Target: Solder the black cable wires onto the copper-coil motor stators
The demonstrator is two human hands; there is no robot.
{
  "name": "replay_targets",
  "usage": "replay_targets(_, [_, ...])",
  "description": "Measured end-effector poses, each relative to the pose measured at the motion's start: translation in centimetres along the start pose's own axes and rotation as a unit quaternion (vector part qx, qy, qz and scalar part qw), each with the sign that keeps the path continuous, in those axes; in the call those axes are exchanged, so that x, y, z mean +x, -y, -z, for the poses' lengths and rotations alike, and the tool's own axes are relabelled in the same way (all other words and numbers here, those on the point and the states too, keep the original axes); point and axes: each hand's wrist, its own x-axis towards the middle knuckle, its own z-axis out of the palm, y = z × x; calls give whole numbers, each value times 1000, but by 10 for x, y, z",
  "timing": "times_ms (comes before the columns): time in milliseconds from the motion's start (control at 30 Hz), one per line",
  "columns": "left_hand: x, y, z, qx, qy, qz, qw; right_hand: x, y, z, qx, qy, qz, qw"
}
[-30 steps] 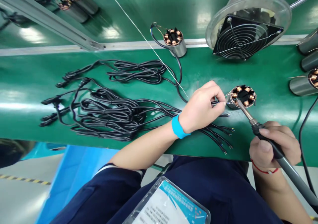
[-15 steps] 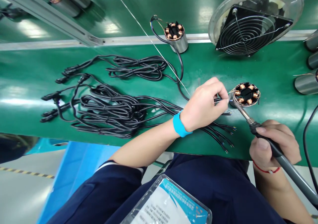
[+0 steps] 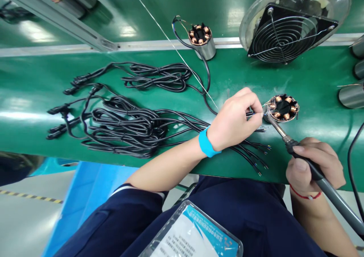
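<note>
My left hand (image 3: 237, 118), with a blue wristband, is closed in a pinch on the thin wire end of a black cable. A silvery solder wire (image 3: 170, 42) slants down from above and disappears behind this hand. My right hand (image 3: 315, 166) is wrapped round the handle of a soldering iron (image 3: 305, 158). The iron's tip meets the pinched wire at the left edge of a motor stator (image 3: 283, 108) with copper coils, standing on the bench. Exact contact at the tip is too small to make out. Several stripped cable ends (image 3: 260, 156) fan out below my left hand.
Coiled black cables (image 3: 125, 124) lie on the green bench (image 3: 25, 78) at left. A second stator (image 3: 207, 48), wired to a cable, stands by the back rail. A fan with a wire guard (image 3: 284, 40) hangs at upper right. Metal cylinders (image 3: 351, 96) stand at the right edge.
Both hands, the iron and the stator keep nearly the same places. The whole view has shifted very slightly.
</note>
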Motion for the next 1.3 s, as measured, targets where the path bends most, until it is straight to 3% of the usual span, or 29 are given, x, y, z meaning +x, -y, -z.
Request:
replay_targets(267, [0,1,0,-2,-1,1,1000,1,6,9,-8,31,-51,998])
replay_targets(600, [0,-1,0,-18,-3,17,1000,3,2,6,-55,32,-37,997])
replay_targets(700, [0,0,-1,-16,-2,26,1000,9,2,-1,-81,38,-71,993])
replay_targets(833, [1,0,-2,-25,-6,22,999,22,4,-9,-38,34,-150,987])
replay_targets(1067, [0,2,-2,-61,-8,17,998,41,6,-5,-118,155,-156,968])
replay_targets(1200, [5,6,7,-142,44,103,983,51,-2,-4,-138,163,-171,962])
replay_targets(1300, [15,11,17,-209,188,209,937,63,-15,-7,-146,224,-172,948])
